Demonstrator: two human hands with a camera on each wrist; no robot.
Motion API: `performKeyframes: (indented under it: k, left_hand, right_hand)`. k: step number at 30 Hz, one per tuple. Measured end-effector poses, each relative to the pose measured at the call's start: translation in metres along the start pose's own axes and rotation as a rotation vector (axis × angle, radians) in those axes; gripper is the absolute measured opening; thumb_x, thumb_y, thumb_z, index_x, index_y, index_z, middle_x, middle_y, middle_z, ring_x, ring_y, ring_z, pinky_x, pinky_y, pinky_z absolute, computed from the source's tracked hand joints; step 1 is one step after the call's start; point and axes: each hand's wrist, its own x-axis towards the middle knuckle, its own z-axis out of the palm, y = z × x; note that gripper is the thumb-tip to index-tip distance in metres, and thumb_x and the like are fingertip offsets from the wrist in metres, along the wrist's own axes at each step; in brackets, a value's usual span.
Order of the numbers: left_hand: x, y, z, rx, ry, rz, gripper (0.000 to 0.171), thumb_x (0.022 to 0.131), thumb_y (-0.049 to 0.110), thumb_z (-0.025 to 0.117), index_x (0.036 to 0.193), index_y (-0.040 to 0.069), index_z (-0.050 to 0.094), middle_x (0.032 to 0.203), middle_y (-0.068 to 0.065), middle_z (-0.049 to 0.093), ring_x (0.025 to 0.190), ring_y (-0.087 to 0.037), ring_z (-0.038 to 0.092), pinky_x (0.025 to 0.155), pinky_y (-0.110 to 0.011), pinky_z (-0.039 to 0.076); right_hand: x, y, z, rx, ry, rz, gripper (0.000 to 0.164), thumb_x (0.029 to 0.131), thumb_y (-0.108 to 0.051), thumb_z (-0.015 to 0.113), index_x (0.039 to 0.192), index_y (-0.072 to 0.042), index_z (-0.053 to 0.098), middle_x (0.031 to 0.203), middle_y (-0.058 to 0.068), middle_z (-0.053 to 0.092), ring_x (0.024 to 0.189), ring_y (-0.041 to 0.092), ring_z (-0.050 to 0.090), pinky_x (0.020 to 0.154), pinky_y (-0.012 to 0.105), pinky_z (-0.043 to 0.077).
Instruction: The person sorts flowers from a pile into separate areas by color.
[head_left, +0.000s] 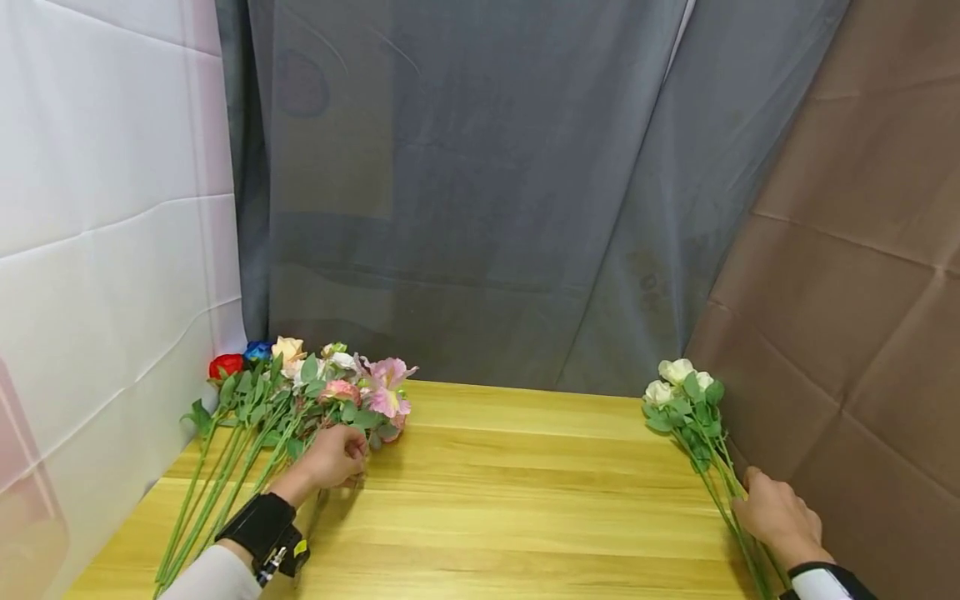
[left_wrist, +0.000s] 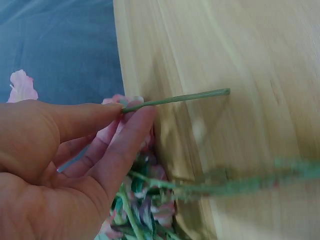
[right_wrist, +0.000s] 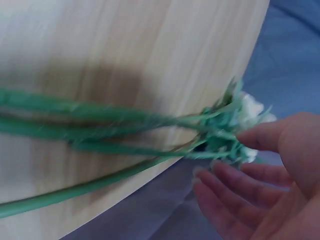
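My left hand (head_left: 335, 457) is at the front right of a pile of artificial flowers. In the left wrist view its thumb and fingertips pinch a thin green stem (left_wrist: 190, 96), whose cut end points away over the wood. Which bloom this stem belongs to is hidden. A large pink-lilac flower (head_left: 387, 387) lies just beyond the hand, beside a coral-pink bloom (head_left: 341, 391). On the far right my right hand (head_left: 780, 512) is beside the stems (head_left: 723, 483) of a few white roses (head_left: 677, 372). In the right wrist view its fingers are parted, with the thumb close to the leaves.
The pile also has a red rose (head_left: 226, 366), a blue rose (head_left: 258, 351) and a cream rose (head_left: 288, 349), stems toward the front left. The wooden table (head_left: 540, 492) is bounded by a white cloth (head_left: 112, 208), a grey curtain (head_left: 465, 208) and a brown cloth (head_left: 862, 292).
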Motion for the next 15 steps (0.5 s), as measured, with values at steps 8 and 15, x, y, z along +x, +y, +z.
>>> performKeyframes:
  k: [8,15]
  left_hand:
    - [0.01,0.008,0.025,0.015,0.044,0.106,0.015,0.08,-0.015,0.067,0.085,-0.002,0.064,0.073,-0.004,0.058,0.067,-0.015,0.054,0.057,-0.029,0.047]
    - [0.014,0.02,0.053,-0.097,0.021,0.115,0.016,0.08,-0.021,0.065,0.087,-0.007,0.062,0.07,-0.006,0.054,0.056,-0.018,0.058,0.048,-0.029,0.053]
  right_hand:
    - [-0.018,-0.058,-0.004,-0.058,0.218,-0.105,0.048,0.095,-0.019,0.065,0.132,0.007,0.051,0.101,0.024,0.066,0.068,0.031,0.062,0.05,0.048,0.047]
    - [-0.028,-0.131,0.016,0.172,0.23,-0.272,0.038,0.093,-0.013,0.065,0.126,0.004,0.06,0.102,0.017,0.072,0.082,0.029,0.069,0.059,0.042,0.053]
